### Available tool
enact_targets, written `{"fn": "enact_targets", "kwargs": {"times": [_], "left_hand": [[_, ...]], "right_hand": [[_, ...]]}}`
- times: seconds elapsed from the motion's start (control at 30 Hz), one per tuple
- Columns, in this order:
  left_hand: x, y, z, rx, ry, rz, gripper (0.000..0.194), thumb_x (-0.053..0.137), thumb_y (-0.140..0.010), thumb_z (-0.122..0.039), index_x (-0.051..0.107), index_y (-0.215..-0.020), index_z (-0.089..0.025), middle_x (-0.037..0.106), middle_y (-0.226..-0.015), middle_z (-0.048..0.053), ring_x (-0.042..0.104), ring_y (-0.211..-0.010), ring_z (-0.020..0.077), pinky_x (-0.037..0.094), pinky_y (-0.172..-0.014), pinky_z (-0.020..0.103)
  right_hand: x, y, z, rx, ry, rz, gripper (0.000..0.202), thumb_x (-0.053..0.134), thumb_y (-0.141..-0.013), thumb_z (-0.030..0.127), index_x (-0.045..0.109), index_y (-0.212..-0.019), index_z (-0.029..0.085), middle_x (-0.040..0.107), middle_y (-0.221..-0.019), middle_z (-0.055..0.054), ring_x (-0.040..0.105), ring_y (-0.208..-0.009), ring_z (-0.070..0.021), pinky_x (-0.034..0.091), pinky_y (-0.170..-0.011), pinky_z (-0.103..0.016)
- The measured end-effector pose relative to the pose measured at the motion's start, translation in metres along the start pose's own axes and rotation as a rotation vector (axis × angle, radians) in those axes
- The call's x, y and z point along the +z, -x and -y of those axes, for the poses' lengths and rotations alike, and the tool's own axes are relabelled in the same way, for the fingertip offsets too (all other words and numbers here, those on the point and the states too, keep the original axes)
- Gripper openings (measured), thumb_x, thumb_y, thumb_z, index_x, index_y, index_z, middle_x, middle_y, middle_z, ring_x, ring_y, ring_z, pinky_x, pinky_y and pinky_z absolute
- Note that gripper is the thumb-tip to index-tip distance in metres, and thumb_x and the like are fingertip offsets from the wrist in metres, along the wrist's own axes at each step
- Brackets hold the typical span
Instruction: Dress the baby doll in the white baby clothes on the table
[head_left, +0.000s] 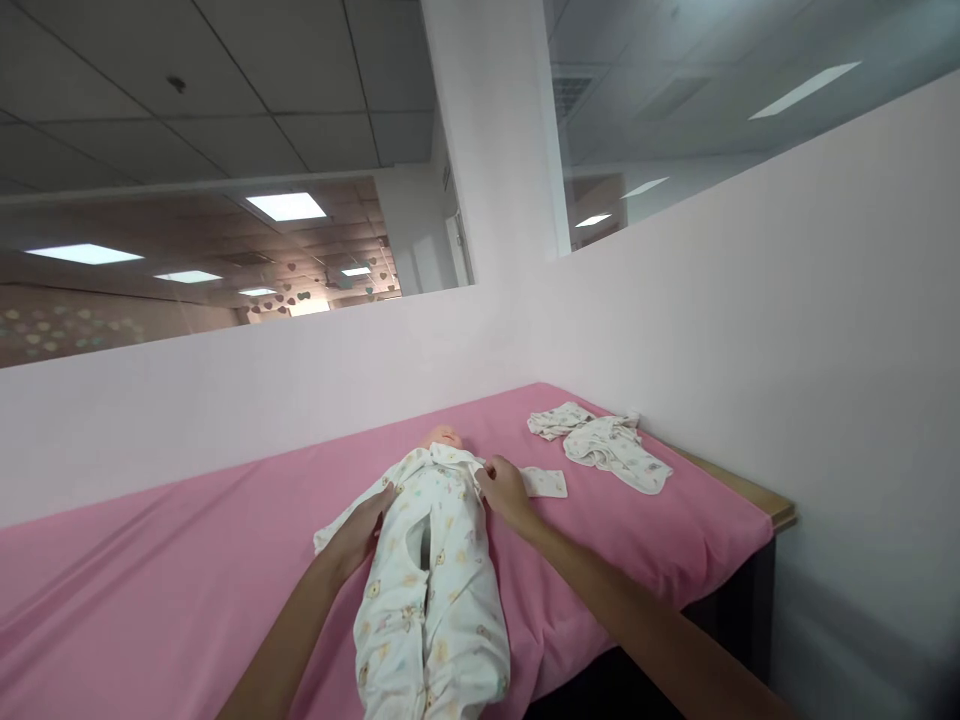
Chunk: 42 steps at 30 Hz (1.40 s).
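A baby doll (448, 436) lies on its back with its head toward the wall, in a white baby romper (450, 500) with a small printed pattern. The romper's front gapes in an oval opening at the middle. At the shoulder on the right side, my right hand (504, 488) is closed in a pinch on the romper's edge. One sleeve (546, 483) stretches out flat beyond that hand. My left hand (364, 530) rests along the opposite side of the romper, below the other sleeve, its fingers extended and partly hidden by the cloth.
A pink sheet (225, 580) covers the table. Two crumpled patterned baby garments (615, 450) lie at the right, near the wall. A wooden table edge (750, 490) shows at the right corner. White walls (480, 340) with windows above enclose the back and right.
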<state>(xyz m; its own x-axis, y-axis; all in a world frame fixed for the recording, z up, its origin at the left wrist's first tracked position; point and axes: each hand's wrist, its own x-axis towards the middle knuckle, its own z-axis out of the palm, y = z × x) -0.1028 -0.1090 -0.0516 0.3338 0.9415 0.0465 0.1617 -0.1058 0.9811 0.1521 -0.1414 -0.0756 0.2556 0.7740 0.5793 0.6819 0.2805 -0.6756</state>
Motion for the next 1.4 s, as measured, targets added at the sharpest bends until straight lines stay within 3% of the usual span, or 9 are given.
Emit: {"fn": "enact_targets", "kwargs": {"times": [0.17,0.37,0.53,0.67,0.8,0.97,1.03,1.23,1.4], "left_hand": [[-0.006,-0.001,0.015,0.129,-0.238,-0.246,0.046,0.062,-0.079,-0.058,0.064,-0.098,-0.016,0.067,-0.097,0.007,0.061,-0.089,0.024,0.048,-0.079,0.032],[-0.002,0.006,0.012,0.252,-0.373,-0.388,0.024,0.051,-0.081,-0.042,0.058,-0.079,-0.019,0.063,-0.076,0.002,0.058,-0.072,0.0201,0.043,-0.065,0.028],[0.013,0.009,-0.003,0.371,-0.493,-0.378,0.03,0.058,-0.076,-0.038,0.061,-0.1,-0.021,0.068,-0.098,0.004,0.063,-0.084,0.0219,0.047,-0.072,0.029],[0.022,0.003,-0.013,0.437,-0.624,-0.426,0.015,0.053,-0.079,-0.032,0.06,-0.087,-0.021,0.067,-0.09,0.004,0.061,-0.087,0.0243,0.044,-0.076,0.032],[0.008,0.006,-0.02,0.487,-0.73,-0.502,0.01,0.046,-0.08,-0.025,0.054,-0.076,-0.022,0.065,-0.082,0.004,0.057,-0.081,0.0241,0.04,-0.077,0.035],[-0.014,0.024,-0.014,0.512,-0.747,-0.455,0.023,0.035,-0.088,-0.026,0.051,-0.072,-0.022,0.062,-0.08,0.004,0.057,-0.075,0.0218,0.042,-0.07,0.033],[-0.016,0.032,-0.006,0.502,-0.739,-0.396,0.017,0.041,-0.088,-0.028,0.057,-0.085,-0.022,0.064,-0.096,0.005,0.06,-0.087,0.0219,0.046,-0.073,0.032],[-0.007,0.042,0.016,0.487,-0.8,-0.231,0.042,0.046,-0.088,-0.029,0.048,-0.13,-0.023,0.054,-0.13,0.009,0.055,-0.117,0.0255,0.05,-0.089,0.036],[-0.017,0.036,0.026,0.473,-0.936,-0.307,0.04,0.041,-0.089,-0.028,0.052,-0.127,-0.022,0.06,-0.121,0.01,0.057,-0.115,0.0266,0.048,-0.089,0.038]], "right_hand": [[-0.008,0.022,0.006,-0.258,-0.054,0.136,0.016,0.052,-0.072,0.015,0.04,-0.064,0.022,0.055,-0.071,0.003,0.052,-0.077,-0.0153,0.038,-0.074,-0.027],[-0.036,0.041,-0.005,-0.396,0.013,0.249,0.02,0.055,-0.065,0.008,0.041,-0.062,0.021,0.057,-0.073,0.003,0.051,-0.079,-0.0162,0.036,-0.077,-0.029],[-0.033,0.047,0.002,-0.344,0.106,0.136,0.012,0.054,-0.073,0.011,0.052,-0.078,0.021,0.059,-0.082,-0.002,0.05,-0.082,-0.0206,0.033,-0.078,-0.035],[-0.014,0.045,0.02,-0.358,0.111,0.082,0.019,0.047,-0.08,0.008,0.057,-0.09,0.021,0.062,-0.087,-0.004,0.052,-0.084,-0.0209,0.034,-0.078,-0.035],[-0.012,0.049,0.032,-0.383,0.081,0.038,0.017,0.042,-0.09,0.013,0.056,-0.085,0.021,0.063,-0.084,-0.004,0.054,-0.083,-0.0196,0.036,-0.079,-0.034],[-0.03,0.059,0.026,-0.438,0.089,0.07,0.019,0.044,-0.093,0.018,0.053,-0.077,0.022,0.061,-0.083,-0.003,0.054,-0.083,-0.0193,0.038,-0.081,-0.035],[-0.035,0.062,0.019,-0.41,0.101,0.137,0.012,0.048,-0.087,0.014,0.056,-0.086,0.023,0.062,-0.091,-0.003,0.054,-0.089,-0.0198,0.04,-0.084,-0.034],[-0.036,0.068,0.004,-0.324,0.163,0.326,0.045,0.056,-0.074,0.013,0.053,-0.118,0.023,0.061,-0.111,-0.006,0.053,-0.105,-0.0227,0.04,-0.092,-0.035],[-0.027,0.067,0.002,-0.197,0.279,0.255,0.011,0.05,-0.082,0.017,0.055,-0.091,0.021,0.064,-0.098,-0.006,0.057,-0.091,-0.0221,0.04,-0.08,-0.033]]}}
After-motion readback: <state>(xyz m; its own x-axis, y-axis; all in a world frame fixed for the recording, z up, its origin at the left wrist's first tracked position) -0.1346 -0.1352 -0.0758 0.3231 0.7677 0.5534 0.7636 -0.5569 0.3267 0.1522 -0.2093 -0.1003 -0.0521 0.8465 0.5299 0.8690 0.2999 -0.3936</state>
